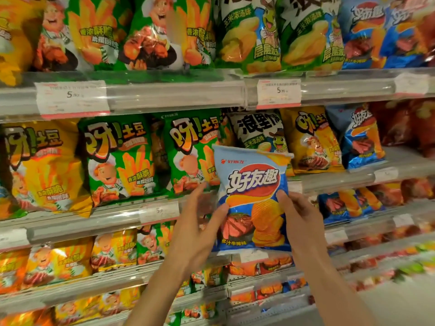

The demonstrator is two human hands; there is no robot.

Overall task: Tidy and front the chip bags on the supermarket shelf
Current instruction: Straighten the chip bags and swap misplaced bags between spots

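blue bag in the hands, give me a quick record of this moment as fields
held item: blue bag, front facing the camera, upright
left hand: left hand, thumb on the bag's left edge, fingers behind it
right hand: right hand, gripping the bag's right edge
position: in front of the middle shelf, off the shelf
directly behind: white bag, with green bags to its left
matching stock: blue bags further right on the same shelf
price tags: two white tags on the upper rail

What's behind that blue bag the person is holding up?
Behind the blue bag, a green-and-white bag shows above it and a green bag at its left. Their lower parts and the shelf edge there are covered.
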